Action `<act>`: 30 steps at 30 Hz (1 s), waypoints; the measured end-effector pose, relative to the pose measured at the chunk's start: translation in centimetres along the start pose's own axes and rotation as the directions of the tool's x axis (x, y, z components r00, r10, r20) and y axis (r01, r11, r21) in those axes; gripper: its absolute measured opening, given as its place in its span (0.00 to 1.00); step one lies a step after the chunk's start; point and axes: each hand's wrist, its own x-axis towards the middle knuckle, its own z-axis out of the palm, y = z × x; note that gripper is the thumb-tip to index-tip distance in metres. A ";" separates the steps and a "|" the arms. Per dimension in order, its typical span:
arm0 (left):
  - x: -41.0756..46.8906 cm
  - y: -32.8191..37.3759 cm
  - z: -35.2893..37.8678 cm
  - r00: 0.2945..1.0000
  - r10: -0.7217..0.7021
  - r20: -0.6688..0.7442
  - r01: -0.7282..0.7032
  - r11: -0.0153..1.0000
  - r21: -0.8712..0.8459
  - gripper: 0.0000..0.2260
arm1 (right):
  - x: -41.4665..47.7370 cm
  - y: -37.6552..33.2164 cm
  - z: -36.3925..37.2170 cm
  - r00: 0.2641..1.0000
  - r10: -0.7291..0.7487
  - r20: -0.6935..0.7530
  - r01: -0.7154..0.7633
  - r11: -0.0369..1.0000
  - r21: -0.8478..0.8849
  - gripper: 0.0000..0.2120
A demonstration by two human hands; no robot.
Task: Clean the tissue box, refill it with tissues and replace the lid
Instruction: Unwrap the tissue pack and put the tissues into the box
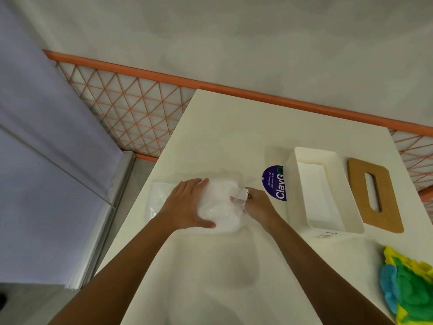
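A white pack of tissues in clear plastic wrap (219, 205) lies on the cream table (210, 266) in the middle of the view. My left hand (187, 205) holds the pack's left side, fingers and thumb spread around it. My right hand (254, 202) pinches the wrap at the pack's right end. To the right stands the open white tissue box (302, 172), lid off, its inside looking white. The brown wooden lid (356, 174) with a long slot lies flat beside the box on its right.
A purple round sticker (273, 181) with white lettering lies between the pack and the box. A yellow, green and blue cloth (407, 289) sits at the table's right front. A flat clear plastic sheet (157, 195) lies under my left hand. An orange lattice rail (131, 106) runs behind the table.
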 end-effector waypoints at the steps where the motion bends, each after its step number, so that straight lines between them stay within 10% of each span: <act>1: 0.1 -0.2 -0.1 1.000 -0.002 0.000 0.002 1.000 -0.011 0.52 | 0.1 -0.1 -0.4 1.000 -0.019 0.005 0.019 1.000 0.017 0.13; 9: 0.2 -0.5 -0.4 1.000 -0.017 0.014 0.018 0.999 -0.043 0.50 | 1.3 2.6 -1.8 0.986 0.143 0.081 -0.164 0.858 0.488 0.09; 19: 0.1 -0.4 -0.6 1.000 -0.023 -0.003 0.023 0.999 -0.046 0.48 | 1.8 2.9 -2.0 0.946 0.136 0.295 -0.283 0.790 0.545 0.13; 30: -0.1 -1.0 -0.6 0.999 -0.041 0.029 0.045 0.992 -0.121 0.53 | 2.4 2.5 -3.2 0.950 0.296 0.104 -0.289 0.697 0.657 0.19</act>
